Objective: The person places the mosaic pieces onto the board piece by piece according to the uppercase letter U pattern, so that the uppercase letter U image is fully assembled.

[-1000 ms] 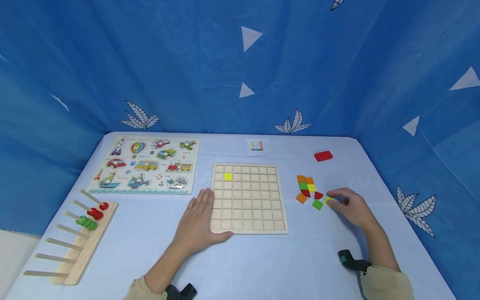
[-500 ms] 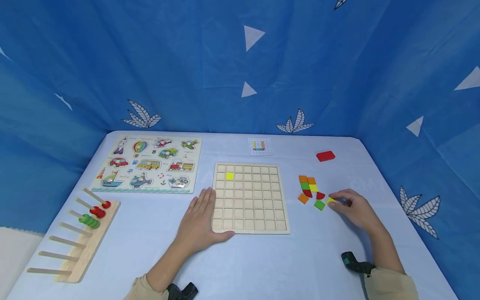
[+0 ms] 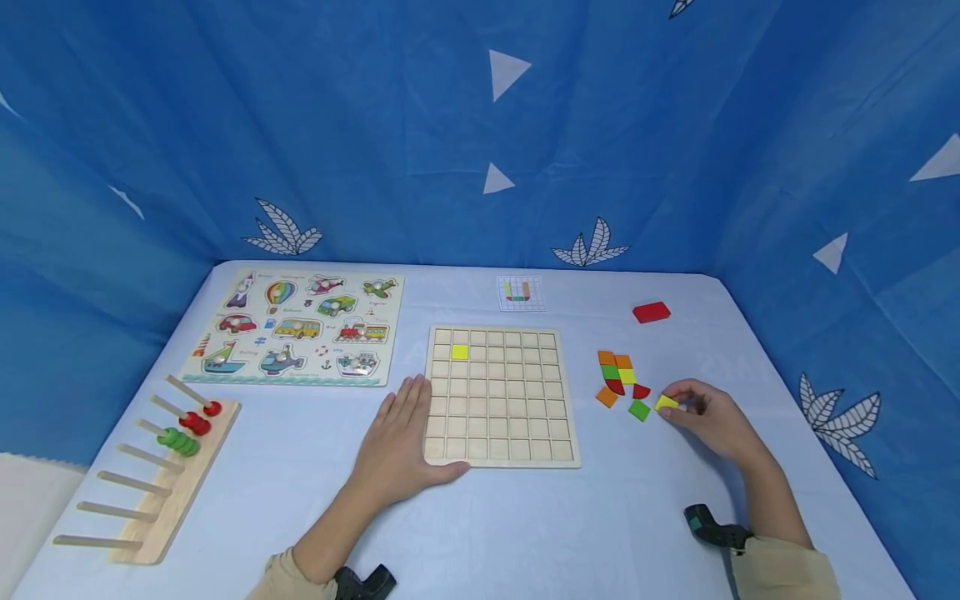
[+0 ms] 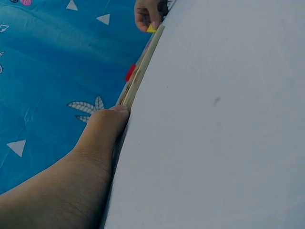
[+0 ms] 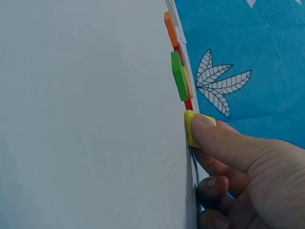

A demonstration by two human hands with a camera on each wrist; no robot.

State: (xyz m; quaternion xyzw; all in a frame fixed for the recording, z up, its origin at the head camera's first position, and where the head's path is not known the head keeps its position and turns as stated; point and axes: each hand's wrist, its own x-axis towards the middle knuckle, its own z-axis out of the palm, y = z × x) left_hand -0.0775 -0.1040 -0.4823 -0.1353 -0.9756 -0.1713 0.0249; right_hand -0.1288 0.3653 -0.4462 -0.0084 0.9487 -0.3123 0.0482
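Observation:
Between thumb and fingers, my right hand (image 3: 708, 417) pinches a yellow square tile (image 5: 191, 129), tilted near the table at the right of the loose tiles. My left hand (image 3: 397, 442) lies with straight fingers along the left edge of a wooden grid board (image 3: 498, 396), its thumb at the near edge. One yellow tile (image 3: 460, 352) sits in a cell of the second row, second column. Beside my right hand lie a green tile (image 3: 639, 410), an orange tile (image 3: 607, 397), a red quarter-round tile (image 3: 641, 391) and a cluster of orange, green, yellow and red pieces.
Behind the board lies a small pattern card (image 3: 519, 293) with a coloured U shape. A red piece (image 3: 651, 312) is at the back right. On the left are a vehicle puzzle board (image 3: 296, 329) and a wooden peg rack (image 3: 180, 483) with red and green beads.
The yellow tile in my right hand has tilted and come up slightly, showing more of its face. My left hand stays at the board. The head view has shifted a little.

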